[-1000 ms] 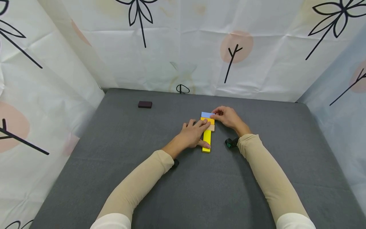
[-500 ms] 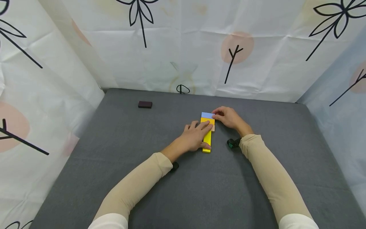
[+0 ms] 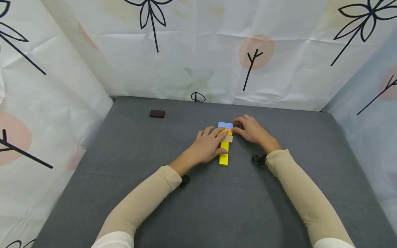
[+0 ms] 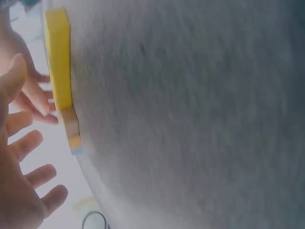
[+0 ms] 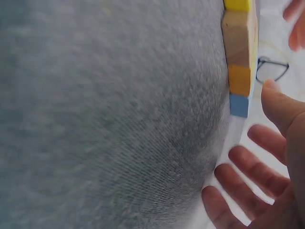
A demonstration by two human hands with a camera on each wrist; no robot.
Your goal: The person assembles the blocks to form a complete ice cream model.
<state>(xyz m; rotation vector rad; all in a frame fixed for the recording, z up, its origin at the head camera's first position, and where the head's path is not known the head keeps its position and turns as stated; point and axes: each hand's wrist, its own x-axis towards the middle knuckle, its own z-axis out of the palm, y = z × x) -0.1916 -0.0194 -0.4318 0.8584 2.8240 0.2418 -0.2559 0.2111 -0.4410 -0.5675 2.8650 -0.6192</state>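
A row of blocks lies flat on the grey table. At its far end is a blue block, followed by an orange block, a plain wooden block and a long yellow block pointing toward me. My left hand hovers over the row from the left, fingers spread, overlapping the orange and yellow blocks in the head view; the left wrist view shows it raised with nothing in it. Just right of the blue block, my right hand has its fingers loosely extended and apart from the blocks.
A dark brown block lies alone near the table's back left. White printed cloth hangs behind and at both sides of the grey table. Each wrist wears a small black camera.
My right hand has let go of the blue block and drawn off to the right, its fingers opening. My left hand has lifted and shifted slightly left. The blocks have stayed about where they were.
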